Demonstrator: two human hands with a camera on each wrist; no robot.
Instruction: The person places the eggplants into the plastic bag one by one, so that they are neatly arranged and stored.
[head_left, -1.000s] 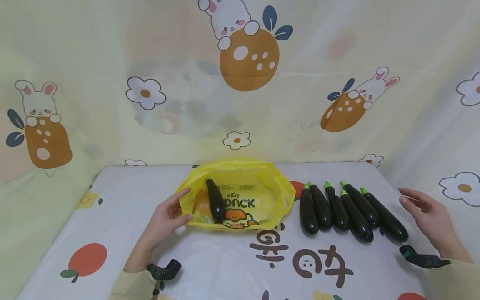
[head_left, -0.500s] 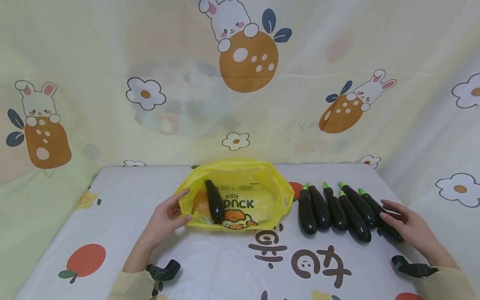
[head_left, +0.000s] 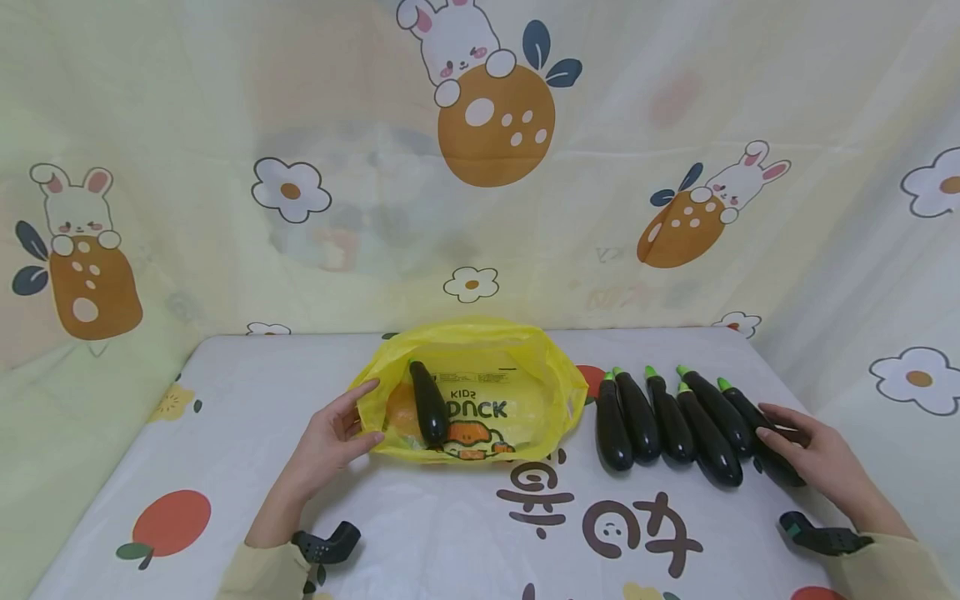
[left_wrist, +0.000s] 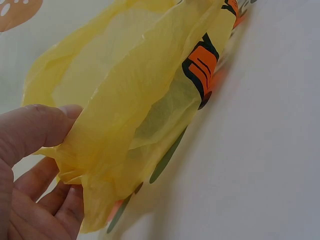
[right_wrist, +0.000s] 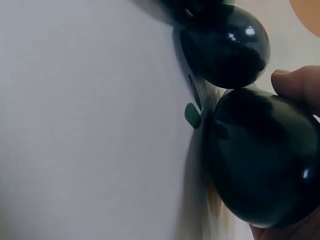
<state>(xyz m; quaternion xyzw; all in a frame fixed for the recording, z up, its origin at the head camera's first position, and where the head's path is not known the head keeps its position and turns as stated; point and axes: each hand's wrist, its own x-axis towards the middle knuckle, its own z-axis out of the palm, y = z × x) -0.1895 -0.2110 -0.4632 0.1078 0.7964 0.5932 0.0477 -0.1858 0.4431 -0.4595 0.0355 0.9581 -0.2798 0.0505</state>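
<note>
A yellow plastic bag (head_left: 555, 408) lies with its mouth gaping, one dark eggplant (head_left: 429, 408) inside. My left hand (head_left: 330, 442) holds the bag's left rim, thumb on one side of the film and fingers on the other, as the left wrist view shows. On the right, several glossy black eggplants (head_left: 678, 429) with green stems lie side by side. My right hand (head_left: 817, 458) grips the rightmost eggplant (right_wrist: 265, 160), which still lies on the table; the thumb is over its top and the other fingers are mostly hidden.
A white printed cloth (head_left: 420, 533) covers the table. Behind it hangs a curtain (head_left: 360, 250) with rabbits and flowers. Black devices are strapped at the left wrist (head_left: 327, 543) and the right wrist (head_left: 825, 535).
My right hand has moved left from beside the row and taken hold of the rightmost eggplant. My left hand stays at the bag's rim.
</note>
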